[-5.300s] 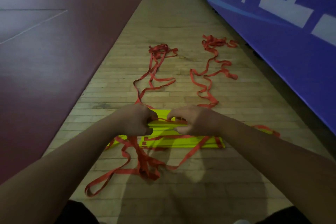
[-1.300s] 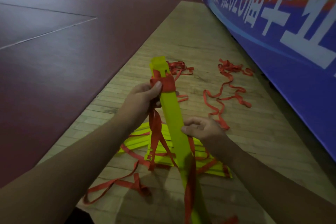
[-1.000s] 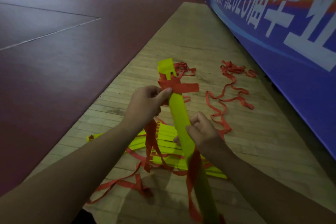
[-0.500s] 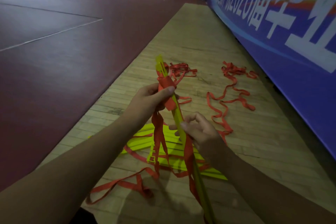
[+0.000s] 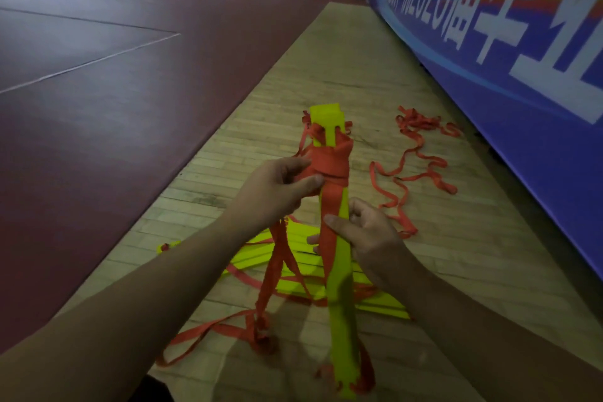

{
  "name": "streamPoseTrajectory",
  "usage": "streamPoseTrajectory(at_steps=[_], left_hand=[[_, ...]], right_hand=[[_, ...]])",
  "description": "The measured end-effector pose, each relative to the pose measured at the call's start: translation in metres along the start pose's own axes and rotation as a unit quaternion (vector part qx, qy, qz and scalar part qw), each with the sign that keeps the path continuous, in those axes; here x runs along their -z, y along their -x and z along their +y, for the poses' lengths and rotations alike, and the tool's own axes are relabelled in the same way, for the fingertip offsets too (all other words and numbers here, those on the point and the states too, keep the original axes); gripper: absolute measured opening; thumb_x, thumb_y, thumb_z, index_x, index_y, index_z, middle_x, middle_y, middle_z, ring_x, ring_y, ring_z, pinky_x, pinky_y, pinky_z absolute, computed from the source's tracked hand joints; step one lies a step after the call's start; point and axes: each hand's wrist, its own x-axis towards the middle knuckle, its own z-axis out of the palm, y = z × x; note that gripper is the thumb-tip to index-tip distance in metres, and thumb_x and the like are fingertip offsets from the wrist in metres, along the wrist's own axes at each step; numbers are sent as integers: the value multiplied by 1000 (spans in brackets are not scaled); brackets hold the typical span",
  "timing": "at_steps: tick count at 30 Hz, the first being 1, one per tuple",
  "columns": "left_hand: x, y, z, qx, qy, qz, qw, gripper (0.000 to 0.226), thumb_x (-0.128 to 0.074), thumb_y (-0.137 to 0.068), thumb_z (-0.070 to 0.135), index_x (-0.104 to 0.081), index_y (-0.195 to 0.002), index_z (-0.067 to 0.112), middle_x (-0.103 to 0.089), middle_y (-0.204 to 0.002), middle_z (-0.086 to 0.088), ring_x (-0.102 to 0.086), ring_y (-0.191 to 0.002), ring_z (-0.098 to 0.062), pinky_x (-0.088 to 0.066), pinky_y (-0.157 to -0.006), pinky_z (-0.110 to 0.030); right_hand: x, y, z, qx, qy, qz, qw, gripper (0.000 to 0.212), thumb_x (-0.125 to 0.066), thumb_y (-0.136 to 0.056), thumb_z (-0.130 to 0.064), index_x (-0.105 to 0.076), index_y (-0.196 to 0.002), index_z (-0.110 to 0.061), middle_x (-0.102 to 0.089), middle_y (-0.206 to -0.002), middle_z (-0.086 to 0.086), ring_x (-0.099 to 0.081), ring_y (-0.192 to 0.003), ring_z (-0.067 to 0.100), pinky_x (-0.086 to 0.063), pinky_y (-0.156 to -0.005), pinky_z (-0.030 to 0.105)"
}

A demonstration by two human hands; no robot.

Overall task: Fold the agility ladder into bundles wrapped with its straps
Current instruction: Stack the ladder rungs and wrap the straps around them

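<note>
Half a second ago the bundle of rungs (image 5: 339, 287) stood edge-on to you. You have now turned it so its broad yellow face shows, and the orange strap wrap (image 5: 331, 161) near its top has grown from a thin band into a thick wad. A few seconds back these rungs lay flat on the wooden floor (image 5: 326, 59). Now they are lifted, running from mid-frame down to the lower edge.

Your left hand (image 5: 277, 189) is curled round the wrap, thumb and fingers pinching the strap against the rungs. Your right hand (image 5: 372, 235) grips the bundle lower down, with the thumb pressing a run of strap flat along the yellow face.

From this I judge the wrapping of this bundle is well under way but not secured, as loose strap tails (image 5: 277, 258) hang from your left hand to the floor. More rungs (image 5: 251, 254) lie fanned out on the floor behind your wrists, and tangled straps (image 5: 412, 121) trail at centre right beside the blue banner (image 5: 522, 75). Much of the ladder remains to be gathered.
</note>
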Motion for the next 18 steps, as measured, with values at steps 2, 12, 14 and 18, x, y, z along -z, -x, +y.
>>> streamPoseTrajectory(at_steps=[2,12,14,18], left_hand=[[-12,1,0,-21,-67,30,997,23,-73,-87,35,-71,-100,16,-65,-70,-1,-51,-58,-4,-41,-56,-31],[-20,-4,5,-7,-1,85,996,19,-77,-82,31,-66,-75,18,-55,-53,1,-51,-48,-14,-38,-52,-26],[-14,-3,2,-9,41,78,996,21,-74,-82,28,-67,-80,9,-56,-58,-5,-50,-51,-17,-37,-52,-27],[-2,-4,-2,9,170,17,985,43,-73,-73,27,-66,-100,-6,-61,-82,-23,-49,-61,-23,-36,-54,-28]], right_hand=[[-6,-2,-4,7,28,40,999,8,-63,-94,-6,-57,-90,-9,-65,-89,37,-70,-66,32,-57,-56,36],[-2,-5,-9,46,31,24,998,16,-71,-86,-6,-55,-86,-8,-67,-96,34,-62,-83,33,-49,-78,57],[4,-1,-13,12,-20,-38,999,29,-78,-80,-21,-57,-92,-5,-66,-102,34,-59,-88,36,-44,-79,53],[18,7,-21,-48,-32,-96,994,37,-71,-84,-27,-62,-112,-5,-64,-102,19,-58,-95,28,-44,-87,40]])
